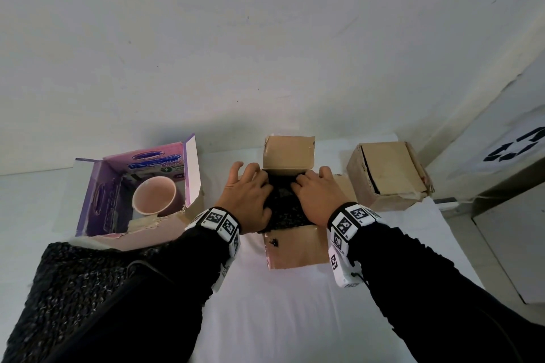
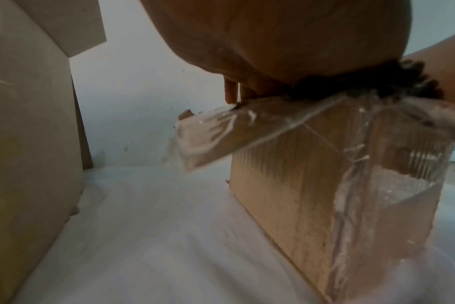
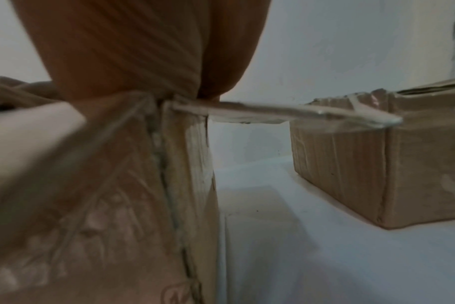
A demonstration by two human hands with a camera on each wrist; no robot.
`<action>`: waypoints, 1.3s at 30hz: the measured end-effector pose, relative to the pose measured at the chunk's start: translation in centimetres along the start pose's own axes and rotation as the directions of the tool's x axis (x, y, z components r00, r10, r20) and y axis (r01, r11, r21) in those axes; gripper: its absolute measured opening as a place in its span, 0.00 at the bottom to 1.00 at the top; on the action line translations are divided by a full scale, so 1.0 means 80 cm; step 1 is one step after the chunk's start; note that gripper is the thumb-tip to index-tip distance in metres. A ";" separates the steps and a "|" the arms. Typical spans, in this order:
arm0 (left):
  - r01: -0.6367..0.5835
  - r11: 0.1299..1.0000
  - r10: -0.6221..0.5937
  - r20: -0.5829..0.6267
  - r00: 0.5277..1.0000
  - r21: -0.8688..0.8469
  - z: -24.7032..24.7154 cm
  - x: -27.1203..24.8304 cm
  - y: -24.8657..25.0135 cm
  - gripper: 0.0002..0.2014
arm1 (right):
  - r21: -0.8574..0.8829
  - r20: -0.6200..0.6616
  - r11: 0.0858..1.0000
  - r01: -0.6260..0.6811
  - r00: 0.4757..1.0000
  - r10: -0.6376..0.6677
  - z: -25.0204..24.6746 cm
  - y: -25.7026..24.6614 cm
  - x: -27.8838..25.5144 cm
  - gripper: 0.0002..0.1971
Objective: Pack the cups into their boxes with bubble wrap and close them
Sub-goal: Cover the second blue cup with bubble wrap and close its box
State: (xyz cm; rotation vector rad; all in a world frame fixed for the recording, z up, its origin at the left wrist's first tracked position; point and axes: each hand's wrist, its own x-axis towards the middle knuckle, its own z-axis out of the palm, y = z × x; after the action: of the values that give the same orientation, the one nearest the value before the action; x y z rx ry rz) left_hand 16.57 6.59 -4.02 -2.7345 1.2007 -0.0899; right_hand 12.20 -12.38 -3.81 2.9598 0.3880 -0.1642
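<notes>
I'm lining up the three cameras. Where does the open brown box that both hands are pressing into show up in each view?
Head: brown box at centre, under the left hand and right hand.
Left wrist: right of centre, taped corner toward the camera.
Right wrist: fills the left half.
Shared landmark: the white cloth it stands on.

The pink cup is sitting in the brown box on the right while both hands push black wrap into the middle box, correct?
Not quite. The pink cup sits in the purple box on the left, as the head view shows. The rest holds: the left hand and right hand press black wrap into the middle box.
</notes>
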 end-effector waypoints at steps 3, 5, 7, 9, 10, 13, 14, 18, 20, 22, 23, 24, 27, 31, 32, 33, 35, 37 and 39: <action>0.020 0.999 -0.020 0.012 1.000 0.031 -0.002 0.000 0.000 0.25 | -0.048 -0.068 0.999 -0.002 0.998 -0.001 -0.003 0.000 -0.004 0.18; 0.029 0.999 -0.029 0.017 0.999 0.037 -0.003 -0.001 -0.001 0.23 | -0.043 -0.145 0.999 -0.012 0.989 0.005 -0.001 0.004 -0.010 0.18; 0.031 0.999 -0.032 0.028 0.999 0.019 -0.002 -0.002 -0.002 0.23 | -0.024 -0.221 0.999 -0.022 0.975 0.016 0.006 0.009 -0.015 0.15; 0.045 0.999 -0.045 0.033 0.998 -0.009 -0.002 -0.001 -0.001 0.23 | 0.004 -0.253 1.000 0.003 0.967 -0.001 0.010 0.011 -0.014 0.15; 0.054 0.998 -0.053 0.036 0.998 -0.015 -0.003 0.000 0.000 0.24 | 0.022 -0.261 0.999 0.023 0.965 -0.017 0.009 0.011 -0.014 0.17; 0.072 0.997 -0.072 0.076 0.994 0.003 -0.008 0.003 0.003 0.23 | 0.047 -0.272 0.996 0.074 0.961 -0.059 0.004 0.013 -0.011 0.20; 0.073 0.997 -0.073 0.093 0.993 0.009 -0.010 0.004 0.004 0.22 | 0.045 -0.272 0.996 0.083 0.960 -0.067 0.004 0.013 -0.010 0.20; 0.060 0.998 -0.064 0.173 0.983 0.031 -0.014 0.007 0.004 0.23 | 0.019 -0.271 0.994 0.108 0.957 -0.099 0.006 0.015 -0.010 0.20; 0.057 0.998 -0.061 0.217 0.974 0.025 -0.017 0.011 0.002 0.23 | 0.014 -0.283 0.993 0.118 0.953 -0.109 0.005 0.016 -0.010 0.20; 0.066 0.998 -0.067 0.265 0.962 0.013 -0.022 0.015 0.001 0.22 | 0.011 -0.279 0.990 0.138 0.951 -0.130 0.004 0.015 -0.011 0.20; 0.068 0.998 -0.069 0.281 0.957 0.014 -0.024 0.017 0.001 0.22 | 0.019 -0.269 0.989 0.146 0.954 -0.135 0.004 0.014 -0.013 0.20; 0.069 0.997 -0.071 0.294 0.953 0.019 -0.025 0.018 0.002 0.21 | 0.030 -0.259 0.989 0.145 0.957 -0.132 0.004 0.012 -0.014 0.21; 0.079 0.996 -0.084 0.330 0.940 0.029 -0.030 0.025 0.004 0.20 | 0.025 -0.200 0.994 0.104 0.975 -0.097 0.003 0.008 -0.014 0.23; 0.056 0.998 -0.067 0.347 0.935 0.043 -0.033 0.040 0.008 0.22 | -0.012 0.023 0.999 0.049 0.999 -0.049 -0.013 -0.010 -0.016 0.19; 0.036 0.998 -0.049 0.294 0.955 0.049 -0.033 0.041 0.007 0.21 | -0.011 0.035 1.000 0.026 0.999 -0.026 -0.016 -0.015 -0.016 0.18; 0.015 0.999 -0.024 0.203 0.979 0.045 -0.034 0.038 0.005 0.18 | -0.003 0.033 1.000 0.004 0.999 -0.004 -0.019 -0.018 -0.017 0.16; -0.019 0.999 0.021 -0.045 0.999 0.037 -0.028 0.026 -0.001 0.09 | 0.031 0.039 0.998 -0.045 0.998 0.044 -0.020 -0.022 -0.021 0.13; 0.017 1.000 -0.014 -0.275 0.961 0.009 -0.010 0.010 -0.011 0.06 | 0.083 0.027 0.993 -0.080 0.997 0.078 -0.019 -0.021 -0.026 0.12; 0.108 0.992 -0.126 -0.372 0.920 -0.068 0.003 -0.008 -0.014 0.06 | 0.194 -0.059 0.978 -0.076 0.994 0.089 -0.017 -0.021 -0.026 0.10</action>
State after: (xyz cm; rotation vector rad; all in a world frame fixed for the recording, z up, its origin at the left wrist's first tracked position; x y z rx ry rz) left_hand 17.00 7.84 -4.03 -2.9158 1.1280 -0.6351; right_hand 9.85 -11.11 -2.41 3.1719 0.2711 -0.0979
